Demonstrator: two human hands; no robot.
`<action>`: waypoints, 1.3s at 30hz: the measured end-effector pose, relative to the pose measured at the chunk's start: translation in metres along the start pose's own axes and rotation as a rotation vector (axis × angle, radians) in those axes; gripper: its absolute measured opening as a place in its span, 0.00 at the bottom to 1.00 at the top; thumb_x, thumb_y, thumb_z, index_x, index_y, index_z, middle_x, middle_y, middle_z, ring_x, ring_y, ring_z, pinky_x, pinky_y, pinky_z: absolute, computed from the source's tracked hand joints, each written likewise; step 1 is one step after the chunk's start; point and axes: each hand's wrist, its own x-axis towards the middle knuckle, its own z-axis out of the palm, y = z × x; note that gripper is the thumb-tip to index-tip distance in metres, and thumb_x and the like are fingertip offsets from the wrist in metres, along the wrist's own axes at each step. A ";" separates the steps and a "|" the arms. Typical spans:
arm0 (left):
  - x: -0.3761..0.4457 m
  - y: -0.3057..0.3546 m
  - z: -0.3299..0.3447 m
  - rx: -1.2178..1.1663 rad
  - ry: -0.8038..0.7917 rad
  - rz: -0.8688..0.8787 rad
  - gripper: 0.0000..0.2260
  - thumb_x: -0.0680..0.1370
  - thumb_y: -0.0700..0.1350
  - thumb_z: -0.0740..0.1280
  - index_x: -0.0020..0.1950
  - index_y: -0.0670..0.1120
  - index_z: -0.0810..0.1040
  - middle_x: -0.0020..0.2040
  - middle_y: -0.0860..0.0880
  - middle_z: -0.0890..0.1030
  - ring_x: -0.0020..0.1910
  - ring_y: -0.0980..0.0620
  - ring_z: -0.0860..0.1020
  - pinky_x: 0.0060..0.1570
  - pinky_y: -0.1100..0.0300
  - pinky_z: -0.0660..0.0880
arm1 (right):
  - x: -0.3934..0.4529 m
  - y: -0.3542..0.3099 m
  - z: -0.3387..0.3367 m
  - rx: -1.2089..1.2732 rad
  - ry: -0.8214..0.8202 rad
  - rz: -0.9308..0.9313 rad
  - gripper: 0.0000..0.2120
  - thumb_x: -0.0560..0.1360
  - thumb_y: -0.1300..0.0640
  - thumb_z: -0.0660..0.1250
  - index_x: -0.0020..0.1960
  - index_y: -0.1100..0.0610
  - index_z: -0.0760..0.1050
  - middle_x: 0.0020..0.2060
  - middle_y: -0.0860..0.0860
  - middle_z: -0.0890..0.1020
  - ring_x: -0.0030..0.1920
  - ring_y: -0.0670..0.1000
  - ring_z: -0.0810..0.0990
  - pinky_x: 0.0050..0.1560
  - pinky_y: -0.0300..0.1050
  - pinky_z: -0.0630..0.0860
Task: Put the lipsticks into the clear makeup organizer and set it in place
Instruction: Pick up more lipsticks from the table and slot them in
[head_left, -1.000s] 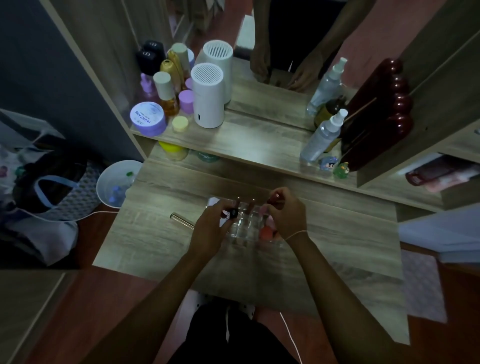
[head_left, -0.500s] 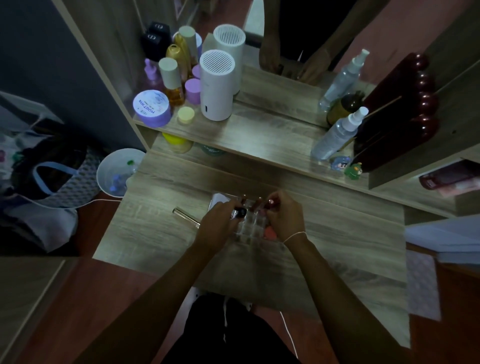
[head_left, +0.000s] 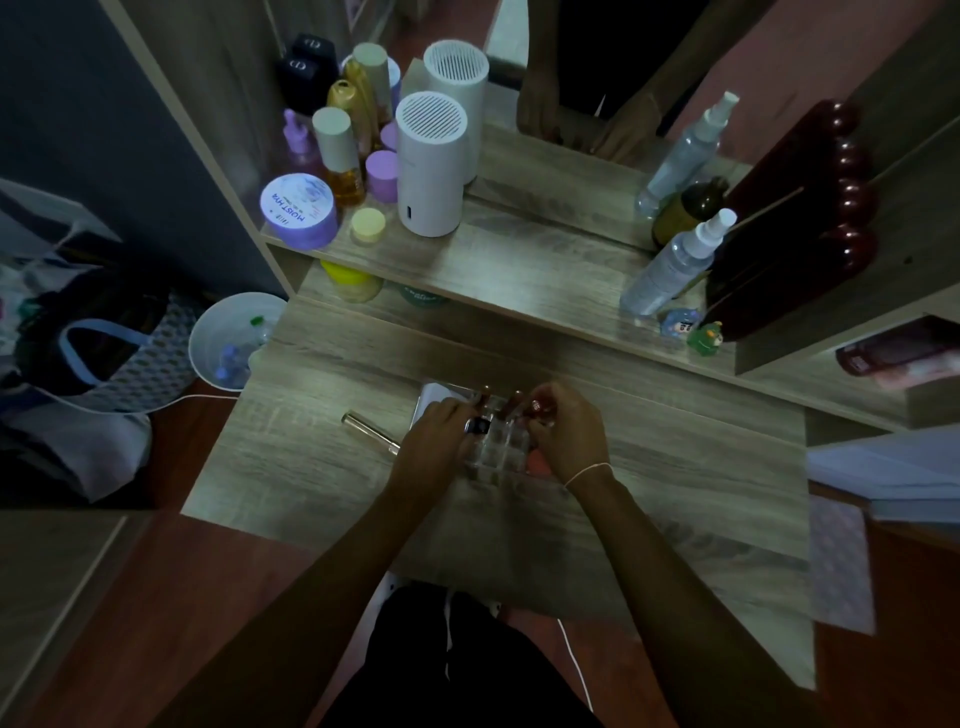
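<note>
Your clear organizer (head_left: 496, 447) sits on the desk, its gridded cells partly hidden. Several lipsticks (head_left: 511, 402) stand upright in its far cells. One slim tube (head_left: 370, 431) lies flat to its left.

Both hands close together, left (head_left: 434, 441) and right (head_left: 569, 434), fingers curled.

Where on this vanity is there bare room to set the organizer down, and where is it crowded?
Bare wood: the upper shelf between the white cylinder and the spray bottle, and the desk right of the right hand. Crowded: the shelf's left end around the purple jar, and its right end by the small figurines.
</note>
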 end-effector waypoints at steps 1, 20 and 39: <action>0.000 0.000 0.000 0.005 0.004 0.000 0.14 0.78 0.42 0.65 0.62 0.39 0.74 0.61 0.39 0.76 0.58 0.43 0.74 0.55 0.53 0.72 | 0.000 0.001 0.000 0.004 0.000 0.001 0.14 0.64 0.67 0.73 0.46 0.55 0.77 0.41 0.53 0.83 0.40 0.51 0.80 0.46 0.51 0.80; -0.038 -0.002 0.011 0.357 0.083 0.212 0.21 0.70 0.44 0.75 0.60 0.39 0.78 0.58 0.38 0.81 0.50 0.40 0.81 0.44 0.43 0.80 | -0.013 -0.001 -0.007 -0.004 0.023 -0.005 0.11 0.68 0.62 0.74 0.48 0.53 0.77 0.43 0.52 0.83 0.41 0.49 0.80 0.46 0.50 0.81; -0.072 -0.109 -0.048 0.203 0.369 -0.270 0.26 0.81 0.48 0.56 0.75 0.40 0.55 0.75 0.37 0.60 0.74 0.41 0.58 0.71 0.41 0.57 | -0.036 -0.082 0.014 0.093 0.171 -0.332 0.18 0.71 0.66 0.69 0.61 0.61 0.74 0.55 0.59 0.79 0.56 0.58 0.77 0.58 0.57 0.75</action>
